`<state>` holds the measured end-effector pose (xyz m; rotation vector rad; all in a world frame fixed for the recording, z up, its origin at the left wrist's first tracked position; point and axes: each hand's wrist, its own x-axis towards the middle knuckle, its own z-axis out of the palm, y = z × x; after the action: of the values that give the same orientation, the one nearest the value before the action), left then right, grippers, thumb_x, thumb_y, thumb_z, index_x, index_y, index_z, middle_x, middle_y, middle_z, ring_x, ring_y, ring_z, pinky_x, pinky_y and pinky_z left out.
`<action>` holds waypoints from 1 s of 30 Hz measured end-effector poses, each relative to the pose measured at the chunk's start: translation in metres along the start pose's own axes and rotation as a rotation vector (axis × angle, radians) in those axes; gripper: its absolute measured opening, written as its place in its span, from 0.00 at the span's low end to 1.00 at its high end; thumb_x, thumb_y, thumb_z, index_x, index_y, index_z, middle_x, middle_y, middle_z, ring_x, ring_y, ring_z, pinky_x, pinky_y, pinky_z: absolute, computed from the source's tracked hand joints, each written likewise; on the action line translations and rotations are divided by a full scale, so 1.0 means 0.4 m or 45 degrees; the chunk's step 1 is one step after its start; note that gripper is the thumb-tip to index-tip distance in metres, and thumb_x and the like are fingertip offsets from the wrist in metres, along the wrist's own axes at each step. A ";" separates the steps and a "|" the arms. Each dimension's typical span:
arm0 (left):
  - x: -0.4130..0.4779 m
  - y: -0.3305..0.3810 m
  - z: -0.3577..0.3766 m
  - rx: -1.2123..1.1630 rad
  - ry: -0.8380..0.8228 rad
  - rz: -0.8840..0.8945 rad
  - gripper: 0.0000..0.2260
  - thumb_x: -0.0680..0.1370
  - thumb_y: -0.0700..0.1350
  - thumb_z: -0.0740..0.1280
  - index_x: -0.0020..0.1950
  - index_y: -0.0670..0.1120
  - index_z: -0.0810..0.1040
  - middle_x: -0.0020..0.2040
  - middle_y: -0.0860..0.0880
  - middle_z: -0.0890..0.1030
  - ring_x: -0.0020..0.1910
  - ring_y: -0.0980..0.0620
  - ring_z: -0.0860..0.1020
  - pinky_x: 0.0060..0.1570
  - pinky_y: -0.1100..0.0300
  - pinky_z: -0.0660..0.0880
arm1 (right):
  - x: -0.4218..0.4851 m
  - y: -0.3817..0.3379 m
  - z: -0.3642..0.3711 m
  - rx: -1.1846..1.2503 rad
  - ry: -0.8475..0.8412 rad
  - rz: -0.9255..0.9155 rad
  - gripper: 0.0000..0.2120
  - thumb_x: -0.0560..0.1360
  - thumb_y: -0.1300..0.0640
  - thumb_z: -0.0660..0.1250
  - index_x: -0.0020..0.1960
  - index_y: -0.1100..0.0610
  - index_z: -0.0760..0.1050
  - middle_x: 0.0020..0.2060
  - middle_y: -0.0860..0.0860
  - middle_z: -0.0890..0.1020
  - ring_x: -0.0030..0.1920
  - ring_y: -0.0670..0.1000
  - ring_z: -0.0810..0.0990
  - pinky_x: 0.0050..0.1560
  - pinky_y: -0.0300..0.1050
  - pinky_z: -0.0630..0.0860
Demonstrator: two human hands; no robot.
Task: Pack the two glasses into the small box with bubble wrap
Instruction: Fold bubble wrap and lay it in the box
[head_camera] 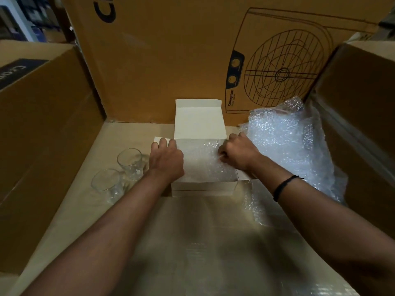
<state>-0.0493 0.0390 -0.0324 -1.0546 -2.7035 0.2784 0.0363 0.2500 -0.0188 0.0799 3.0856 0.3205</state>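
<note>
hands (pixel 166 159) (pixel 238 154) on box (pixel 203 187), right seemingly pinching wrap (pixel 203 161)

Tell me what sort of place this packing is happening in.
Probably a stockroom or warehouse corner. Big brown cartons hem in the work surface, the rear carton printed with a fan drawing; blurred shelves seem to show upper left; a heap of bubble wrap lies beside the small white box.
</note>
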 end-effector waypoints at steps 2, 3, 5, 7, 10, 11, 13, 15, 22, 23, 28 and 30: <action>0.002 0.002 -0.007 0.045 -0.008 -0.001 0.11 0.69 0.50 0.70 0.48 0.46 0.81 0.53 0.47 0.76 0.52 0.44 0.71 0.48 0.53 0.64 | 0.007 -0.005 -0.002 -0.051 -0.063 0.006 0.16 0.77 0.40 0.64 0.60 0.47 0.80 0.54 0.51 0.83 0.60 0.54 0.72 0.60 0.52 0.63; 0.002 0.003 -0.009 0.059 -0.008 0.008 0.10 0.69 0.47 0.68 0.47 0.45 0.81 0.53 0.47 0.76 0.52 0.44 0.71 0.48 0.53 0.64 | 0.009 -0.008 -0.003 -0.077 -0.096 0.009 0.19 0.77 0.37 0.62 0.60 0.47 0.80 0.55 0.50 0.82 0.61 0.54 0.72 0.61 0.52 0.63; 0.004 0.003 -0.011 0.062 0.028 0.052 0.10 0.69 0.44 0.66 0.48 0.46 0.82 0.54 0.47 0.76 0.53 0.43 0.71 0.50 0.51 0.65 | 0.011 -0.008 -0.010 -0.117 -0.190 0.014 0.25 0.75 0.31 0.59 0.61 0.45 0.79 0.59 0.50 0.80 0.63 0.55 0.70 0.63 0.55 0.62; 0.010 -0.001 -0.011 -0.010 0.067 0.136 0.12 0.71 0.45 0.66 0.53 0.51 0.83 0.59 0.49 0.76 0.57 0.45 0.71 0.55 0.49 0.64 | 0.007 -0.007 -0.032 -0.055 -0.294 0.053 0.28 0.71 0.28 0.61 0.64 0.42 0.76 0.65 0.50 0.76 0.67 0.56 0.67 0.66 0.57 0.60; 0.024 0.001 -0.018 -0.171 -0.101 0.284 0.16 0.74 0.56 0.68 0.61 0.57 0.79 0.66 0.53 0.74 0.65 0.48 0.68 0.64 0.45 0.58 | 0.004 -0.007 -0.074 0.004 -0.355 0.068 0.32 0.67 0.29 0.67 0.68 0.41 0.72 0.68 0.50 0.72 0.69 0.56 0.66 0.68 0.57 0.60; 0.028 0.005 -0.018 -0.156 -0.195 0.311 0.19 0.73 0.59 0.68 0.64 0.58 0.77 0.67 0.53 0.74 0.67 0.48 0.67 0.66 0.44 0.56 | 0.006 -0.010 -0.087 -0.024 -0.351 0.051 0.33 0.67 0.29 0.68 0.69 0.41 0.72 0.68 0.50 0.72 0.69 0.56 0.66 0.68 0.56 0.61; 0.037 0.015 -0.011 -0.063 -0.354 0.325 0.25 0.72 0.64 0.68 0.67 0.60 0.73 0.66 0.52 0.75 0.67 0.47 0.67 0.67 0.42 0.53 | 0.013 -0.025 -0.096 -0.093 -0.337 -0.014 0.35 0.67 0.30 0.70 0.70 0.43 0.70 0.69 0.49 0.72 0.69 0.55 0.67 0.67 0.54 0.63; 0.043 0.024 0.002 0.042 -0.413 0.340 0.23 0.74 0.60 0.66 0.69 0.62 0.71 0.65 0.51 0.75 0.66 0.46 0.68 0.67 0.40 0.52 | 0.027 -0.046 -0.083 -0.142 -0.372 -0.104 0.39 0.66 0.30 0.70 0.72 0.45 0.69 0.70 0.49 0.71 0.69 0.54 0.67 0.67 0.54 0.63; 0.052 0.034 0.047 0.262 -0.356 0.374 0.20 0.76 0.57 0.61 0.67 0.54 0.72 0.60 0.49 0.80 0.63 0.45 0.74 0.70 0.34 0.44 | 0.043 -0.074 0.017 -0.460 -0.591 -0.150 0.23 0.69 0.46 0.69 0.63 0.52 0.74 0.61 0.54 0.79 0.64 0.59 0.74 0.66 0.62 0.58; 0.055 0.035 0.047 0.253 -0.371 0.360 0.25 0.76 0.58 0.62 0.71 0.52 0.68 0.62 0.47 0.79 0.64 0.44 0.73 0.70 0.33 0.43 | 0.041 -0.077 0.021 -0.493 -0.596 -0.145 0.21 0.71 0.48 0.68 0.63 0.52 0.75 0.62 0.55 0.79 0.65 0.59 0.73 0.66 0.64 0.56; 0.071 0.029 0.006 0.262 -0.429 0.357 0.22 0.71 0.59 0.70 0.61 0.48 0.78 0.63 0.46 0.78 0.69 0.44 0.67 0.70 0.32 0.43 | 0.061 -0.076 -0.001 -0.461 -0.710 -0.070 0.29 0.68 0.44 0.74 0.65 0.56 0.74 0.67 0.58 0.76 0.71 0.61 0.68 0.72 0.66 0.48; 0.062 0.030 0.009 0.304 -0.436 0.358 0.14 0.74 0.54 0.69 0.57 0.51 0.80 0.63 0.46 0.78 0.70 0.42 0.65 0.70 0.32 0.40 | 0.070 -0.078 0.007 -0.356 -0.562 -0.161 0.31 0.68 0.39 0.73 0.66 0.53 0.72 0.66 0.55 0.76 0.66 0.59 0.74 0.70 0.60 0.56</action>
<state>-0.0603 0.0641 -0.0355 -1.4201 -2.7012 0.8811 0.0070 0.2218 -0.0289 -0.0473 2.5705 0.6276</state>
